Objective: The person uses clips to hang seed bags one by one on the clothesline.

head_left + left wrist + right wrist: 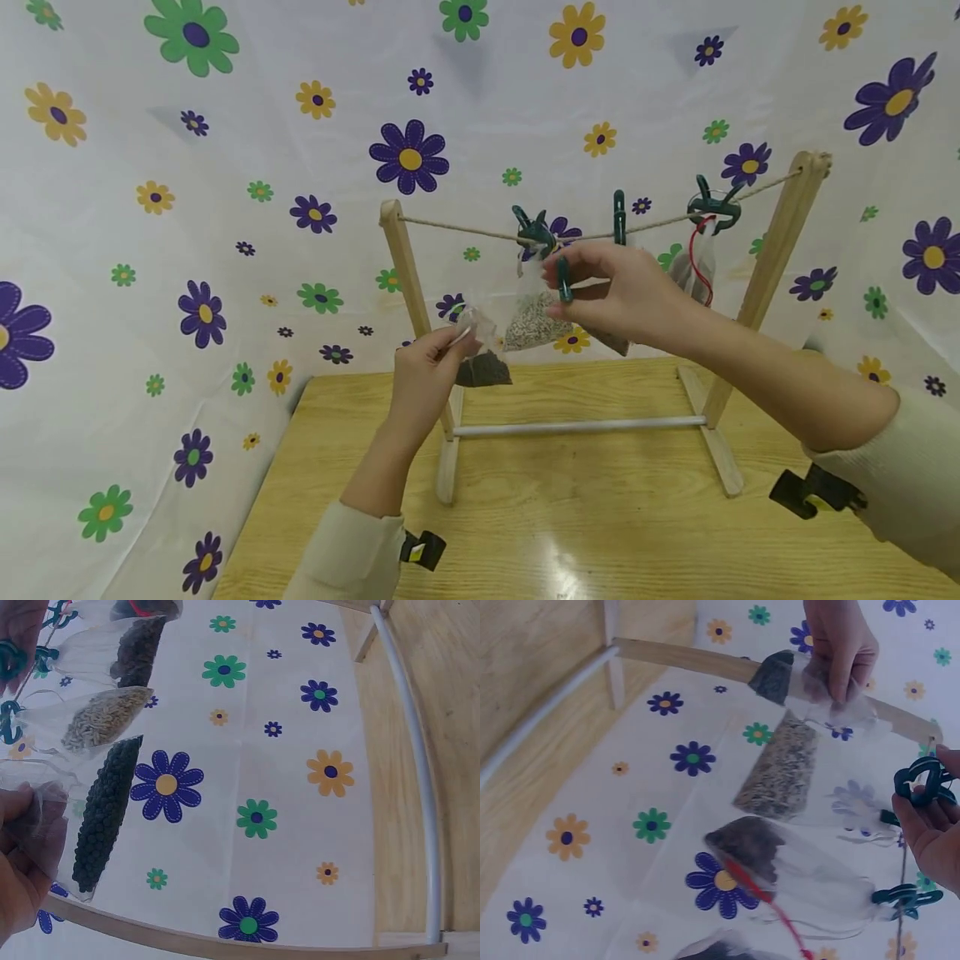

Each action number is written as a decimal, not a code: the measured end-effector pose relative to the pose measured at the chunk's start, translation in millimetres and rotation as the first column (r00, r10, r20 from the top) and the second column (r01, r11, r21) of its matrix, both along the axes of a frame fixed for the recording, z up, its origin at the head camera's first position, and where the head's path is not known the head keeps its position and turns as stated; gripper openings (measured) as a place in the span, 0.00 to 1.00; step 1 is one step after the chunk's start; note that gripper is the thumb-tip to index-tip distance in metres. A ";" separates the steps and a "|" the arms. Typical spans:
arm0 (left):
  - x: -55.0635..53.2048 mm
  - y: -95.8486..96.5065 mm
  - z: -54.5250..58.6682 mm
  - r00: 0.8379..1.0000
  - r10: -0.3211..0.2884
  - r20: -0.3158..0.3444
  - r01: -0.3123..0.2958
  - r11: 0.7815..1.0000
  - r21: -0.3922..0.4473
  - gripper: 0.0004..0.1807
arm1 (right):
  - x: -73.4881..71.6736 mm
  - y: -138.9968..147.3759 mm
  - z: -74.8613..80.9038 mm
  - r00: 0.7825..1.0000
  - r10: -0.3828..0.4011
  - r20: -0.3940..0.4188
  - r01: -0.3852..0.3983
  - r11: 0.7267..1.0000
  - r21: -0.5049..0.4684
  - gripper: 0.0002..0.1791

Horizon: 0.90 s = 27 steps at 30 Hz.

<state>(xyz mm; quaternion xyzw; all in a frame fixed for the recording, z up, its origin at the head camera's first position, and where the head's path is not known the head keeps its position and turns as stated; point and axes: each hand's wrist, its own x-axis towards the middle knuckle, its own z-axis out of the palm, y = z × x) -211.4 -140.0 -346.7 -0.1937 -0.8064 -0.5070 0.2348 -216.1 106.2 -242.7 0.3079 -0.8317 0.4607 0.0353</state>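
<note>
My left hand point(426, 379) pinches the gathered top of a sheer pouch point(483, 368) below the rope's left part; the left wrist view shows dark green round beads or beans point(106, 817) inside it. With thumb and fingertips, my right hand point(641, 292) holds a dark green clothespin point(564, 279) just below the rope point(457, 226). Beside it hangs a sheer pouch of pale seeds point(536, 323), held on the rope by another green clothespin point(534, 235). A pouch with dark contents point(746, 851) hangs further along, partly hidden by my right hand in the head view.
The rope runs between two wooden posts point(776, 250) joined low down by a white bar point(577, 427). Near the right post hangs a pouch with a red cord point(701, 271) from a green clothespin point(714, 208). Behind the wooden table point(562, 508) hangs a flowered cloth point(225, 167).
</note>
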 end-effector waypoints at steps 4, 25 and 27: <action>-4.4 3.8 10.2 1.000 -0.018 0.025 0.017 1.000 0.023 0.12 | -6.8 -12.2 16.0 0.999 0.025 -0.047 -0.027 0.999 -0.045 0.18; -27.3 10.4 47.8 0.953 0.043 0.300 -0.067 0.995 0.071 0.15 | -45.7 -67.7 69.1 0.990 0.034 0.135 0.008 0.954 -0.298 0.05; -28.2 10.3 50.0 0.952 0.052 0.303 -0.070 0.996 0.050 0.15 | -47.8 -71.0 72.3 0.986 0.065 0.152 -0.020 0.958 -0.285 0.04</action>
